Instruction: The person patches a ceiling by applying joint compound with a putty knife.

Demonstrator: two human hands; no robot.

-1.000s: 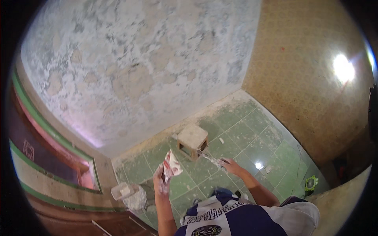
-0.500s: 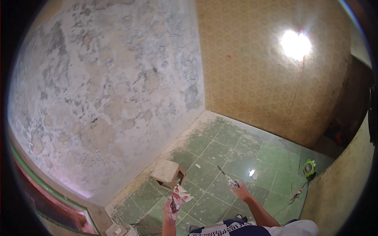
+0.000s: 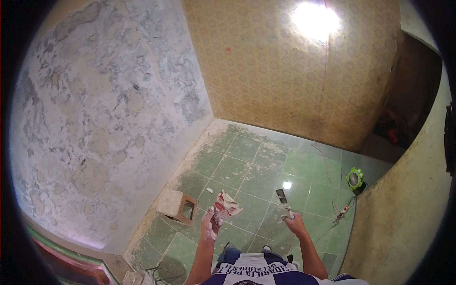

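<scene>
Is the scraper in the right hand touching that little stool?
Apart. The head view shows green floor tiles between the scraper in the right hand and the stool.

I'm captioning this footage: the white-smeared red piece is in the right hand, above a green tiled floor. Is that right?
Not quite: the head view shows the white-smeared red piece in the left hand; the right hand holds a scraper. The green tiled floor is correct.

Wide fisheye view from the wearer's head, angled down and forward across a tiled floor (image 3: 232,178); the wearer's hands (image 3: 209,227) are nearer than the boxy stool (image 3: 169,203), the patterned wall (image 3: 266,71) beyond it.
</scene>
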